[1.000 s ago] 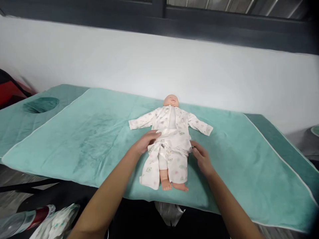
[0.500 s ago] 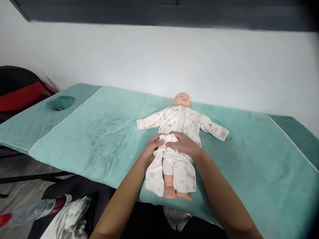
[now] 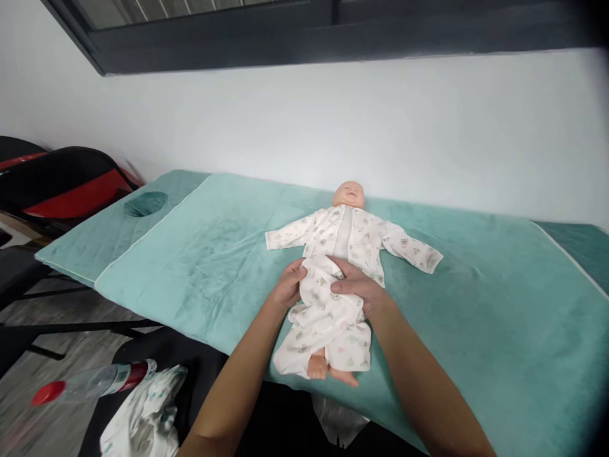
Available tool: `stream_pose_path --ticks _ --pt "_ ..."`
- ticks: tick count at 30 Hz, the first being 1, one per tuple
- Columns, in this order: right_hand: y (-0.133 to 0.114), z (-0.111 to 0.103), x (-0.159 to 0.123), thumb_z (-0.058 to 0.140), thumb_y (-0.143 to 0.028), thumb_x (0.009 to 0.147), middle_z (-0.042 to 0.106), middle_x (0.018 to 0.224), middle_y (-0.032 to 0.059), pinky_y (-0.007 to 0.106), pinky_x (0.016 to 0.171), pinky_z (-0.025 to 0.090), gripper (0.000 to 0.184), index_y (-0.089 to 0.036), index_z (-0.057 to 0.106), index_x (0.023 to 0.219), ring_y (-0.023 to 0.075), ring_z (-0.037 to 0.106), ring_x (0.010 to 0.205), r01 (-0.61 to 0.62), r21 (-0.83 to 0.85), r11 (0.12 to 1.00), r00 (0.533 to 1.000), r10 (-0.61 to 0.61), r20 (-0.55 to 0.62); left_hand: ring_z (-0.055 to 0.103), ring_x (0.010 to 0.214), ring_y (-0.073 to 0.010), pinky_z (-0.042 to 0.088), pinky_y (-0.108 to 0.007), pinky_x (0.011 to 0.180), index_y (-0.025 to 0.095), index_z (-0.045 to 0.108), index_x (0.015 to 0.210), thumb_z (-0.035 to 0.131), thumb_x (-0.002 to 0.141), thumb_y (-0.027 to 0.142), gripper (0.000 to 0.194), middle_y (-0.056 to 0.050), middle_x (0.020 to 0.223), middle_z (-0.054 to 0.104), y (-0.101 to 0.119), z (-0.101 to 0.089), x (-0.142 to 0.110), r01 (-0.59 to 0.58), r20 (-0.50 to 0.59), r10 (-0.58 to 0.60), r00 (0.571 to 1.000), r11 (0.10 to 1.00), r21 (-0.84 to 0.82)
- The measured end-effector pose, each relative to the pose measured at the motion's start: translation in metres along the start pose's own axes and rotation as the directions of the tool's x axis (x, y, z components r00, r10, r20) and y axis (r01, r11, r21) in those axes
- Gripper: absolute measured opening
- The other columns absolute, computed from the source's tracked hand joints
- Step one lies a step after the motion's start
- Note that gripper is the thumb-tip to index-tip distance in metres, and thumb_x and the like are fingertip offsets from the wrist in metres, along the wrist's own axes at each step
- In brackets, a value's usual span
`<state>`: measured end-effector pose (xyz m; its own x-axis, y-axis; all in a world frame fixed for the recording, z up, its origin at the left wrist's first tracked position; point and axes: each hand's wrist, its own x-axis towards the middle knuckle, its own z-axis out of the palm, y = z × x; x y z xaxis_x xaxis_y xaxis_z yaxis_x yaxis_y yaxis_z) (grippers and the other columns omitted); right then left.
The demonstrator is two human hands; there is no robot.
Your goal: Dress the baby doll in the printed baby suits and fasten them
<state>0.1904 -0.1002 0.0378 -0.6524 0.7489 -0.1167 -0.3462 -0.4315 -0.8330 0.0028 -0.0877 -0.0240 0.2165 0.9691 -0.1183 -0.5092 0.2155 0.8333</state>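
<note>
A baby doll point(image 3: 349, 193) lies on its back on a teal towel point(image 3: 204, 254), dressed in a white printed garment point(image 3: 333, 304) with sleeves spread sideways. My left hand point(image 3: 288, 287) grips the garment at the doll's left waist, fingers curled onto the cloth. My right hand point(image 3: 356, 284) lies over the doll's belly, fingers pressed on the fabric and pinching a fold. The doll's bare feet point(image 3: 328, 371) stick out below the trouser legs near the front edge.
The towel covers a padded teal table point(image 3: 85, 238) with a face hole point(image 3: 145, 204) at the left. A black and red chair point(image 3: 66, 184) stands at far left. Below, a clear bottle with a red cap point(image 3: 90, 384) and crumpled printed cloth point(image 3: 143, 416) lie.
The garment's lower front, bunched and open at the waist before, now lies flat over the doll's belly and legs. My right hand came from the doll's side onto its belly.
</note>
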Motion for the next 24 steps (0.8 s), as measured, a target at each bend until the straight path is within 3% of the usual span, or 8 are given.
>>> stream_pose_path --ticks 2,4,7,11,15,18,21,24 --pt "0.0 -0.001 0.005 0.082 -0.029 0.063 0.072 0.087 0.004 0.028 0.066 0.053 0.059 -0.017 0.063 0.118 0.0195 0.067 0.072 0.067 0.047 0.997 0.995 -0.064 -0.073 0.063 0.068 -0.0178 0.047 -0.026 0.06 0.013 0.07 0.098 0.091 0.041 0.055 0.074 -0.005 0.081 0.071 0.003 -0.001 0.0 0.023 0.097 -0.029 0.995 0.998 0.066" --pt "0.002 -0.002 0.011 0.078 -0.033 0.068 0.071 0.083 0.0043 0.028 0.065 0.052 0.048 -0.016 0.065 0.111 0.0194 0.066 0.069 0.131 0.082 0.988 0.978 -0.115 -0.171 0.064 0.075 -0.02 0.048 -0.025 0.063 0.014 0.068 0.108 0.095 0.035 0.044 0.083 -0.006 0.09 0.072 0.005 0.0 0.0 0.047 0.191 -0.076 0.979 0.987 0.151" --pt "0.006 -0.004 0.016 0.073 -0.04 0.074 0.07 0.082 0.0047 0.028 0.062 0.051 0.043 -0.016 0.066 0.109 0.0188 0.064 0.067 0.147 0.063 0.987 0.966 -0.129 -0.222 0.062 0.074 -0.0164 0.047 -0.024 0.066 0.016 0.067 0.109 0.091 0.043 0.022 0.071 -0.003 0.088 0.07 0.006 0.006 -0.002 0.035 0.139 -0.064 0.988 0.979 0.199" --pt "0.004 -0.003 0.012 0.075 -0.043 0.075 0.07 0.1 0.0049 0.029 0.073 0.051 0.053 -0.019 0.063 0.121 0.0202 0.065 0.085 0.081 -0.195 0.978 0.991 -0.1 -0.089 0.051 0.06 -0.0093 0.041 -0.021 0.057 0.017 0.063 0.084 0.077 0.06 0.021 0.028 0.004 0.069 0.059 0.004 0.013 -0.005 -0.052 -0.084 0.06 0.995 0.994 0.094" --pt "-0.008 0.007 0.008 0.083 -0.037 0.068 0.064 0.12 0.0023 0.033 0.094 0.046 0.065 -0.024 0.06 0.127 0.0254 0.056 0.114 0.147 -0.609 0.779 0.986 -0.066 0.153 0.039 0.052 -0.0072 0.032 -0.021 0.05 0.018 0.051 0.067 0.068 0.066 0.021 0.017 0.006 0.058 0.044 0.004 0.011 -0.008 -0.105 -0.066 0.11 0.992 0.992 0.07" --pt "-0.011 0.01 0.006 0.082 -0.039 0.069 0.066 0.113 0.0017 0.032 0.087 0.046 0.055 -0.023 0.063 0.118 0.0246 0.06 0.103 0.115 -0.776 0.62 0.983 0.04 0.178 0.039 0.052 -0.0086 0.03 -0.024 0.05 0.019 0.048 0.068 0.065 0.07 0.025 0.018 0.005 0.058 0.045 0.002 0.007 -0.008 -0.105 -0.02 0.106 0.994 0.993 0.05" --pt "-0.008 0.006 0.002 0.075 -0.032 0.074 0.067 0.092 -0.0001 0.028 0.069 0.044 0.026 -0.022 0.067 0.097 0.0189 0.059 0.08 0.056 -0.857 0.513 0.994 0.049 0.094 0.041 0.055 -0.0099 0.031 -0.025 0.052 0.019 0.048 0.068 0.068 0.07 0.029 0.022 0.004 0.06 0.048 0.003 0.007 -0.008 -0.088 -0.011 0.089 0.996 0.995 0.044" --pt "-0.003 0.0 -0.001 0.068 -0.022 0.074 0.064 0.08 -0.0016 0.026 0.062 0.04 0.013 -0.021 0.068 0.087 0.0158 0.054 0.07 0.004 -0.804 0.594 1.0 -0.012 -0.003 0.04 0.055 -0.0094 0.031 -0.025 0.053 0.019 0.048 0.066 0.072 0.066 0.03 0.027 0.005 0.059 0.046 0.006 0.011 -0.009 -0.087 -0.046 0.089 0.995 0.995 0.051"
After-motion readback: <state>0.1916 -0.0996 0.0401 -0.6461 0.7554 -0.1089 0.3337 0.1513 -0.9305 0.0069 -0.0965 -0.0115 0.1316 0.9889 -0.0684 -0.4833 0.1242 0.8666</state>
